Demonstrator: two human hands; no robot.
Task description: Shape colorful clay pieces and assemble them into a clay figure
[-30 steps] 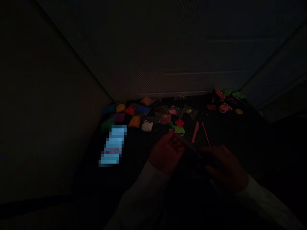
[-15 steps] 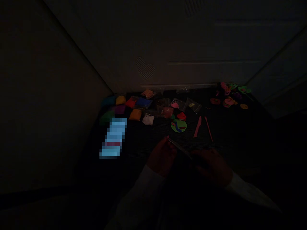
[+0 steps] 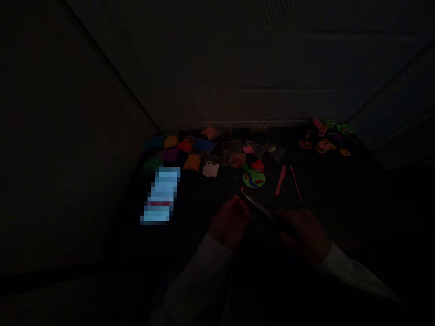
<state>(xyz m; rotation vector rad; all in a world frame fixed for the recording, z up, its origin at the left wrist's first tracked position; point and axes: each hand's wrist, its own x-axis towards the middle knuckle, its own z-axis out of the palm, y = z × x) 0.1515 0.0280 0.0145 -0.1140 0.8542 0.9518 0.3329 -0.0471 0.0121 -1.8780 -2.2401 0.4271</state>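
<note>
The scene is very dark. My right hand is wrapped round the handles of a pair of scissors, whose blades point up and to the left. At the blade tips sits a tiny pink piece, perhaps of modelling clay. My left hand is closed, fingers curled and pressed together, just below the blade tips; what it holds, if anything, is too dark to tell. Beyond the blades lies a green disc with blue and red shapes on it. A pink plastic knife and a thin pink stick tool lie to its right.
Coloured clay packets, among them an orange one, a white one and a blue one, line the back left of the dark table. A blurred bright screen lies at the left. Several small clay figures stand at the back right.
The scissor tips have shifted slightly up and right, away from my left fingertips. The pink piece, earlier at those fingertips, is now at the blade tips, a little higher.
</note>
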